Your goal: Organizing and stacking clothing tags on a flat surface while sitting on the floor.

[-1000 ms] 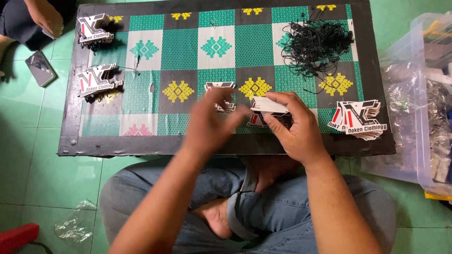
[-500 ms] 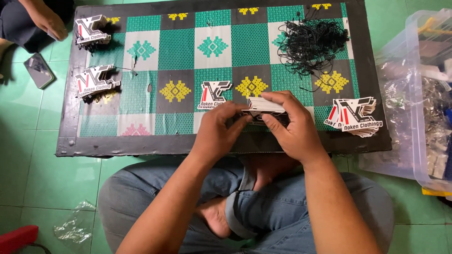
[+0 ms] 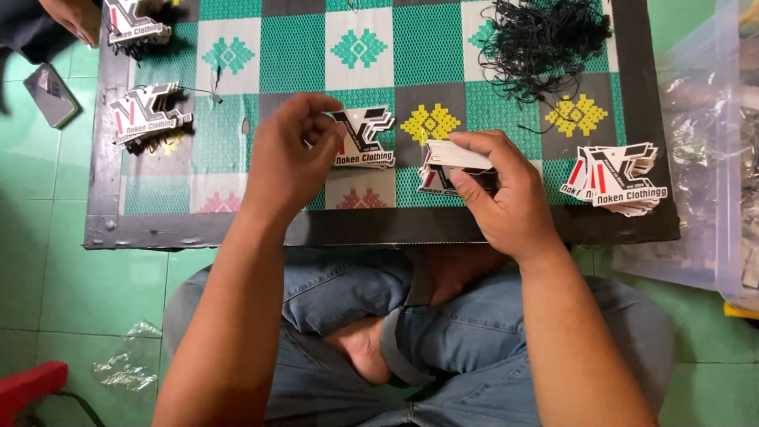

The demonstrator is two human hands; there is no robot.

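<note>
From the head camera, the right hand (image 3: 502,198) grips a stack of tags (image 3: 449,162) edge-on above the near edge of the mat (image 3: 292,55), fingers curled round it so the lower tags and their print are mostly hidden. The left hand (image 3: 288,158) hovers with its fingers loosely bent, fingertips at the left edge of a single tag (image 3: 362,138) lying flat on the mat; whether they pinch it or only touch it cannot be told. A further pile of tags (image 3: 617,178) sits near the mat's right corner, and a tangle of black strings (image 3: 545,39) lies beyond it, cut off at the top. Strung tags (image 3: 150,119) lie at the left. Another person's hand (image 3: 75,16) shows at the upper left, mostly out of frame. A clear bin (image 3: 711,142) is cropped at the right.
</note>
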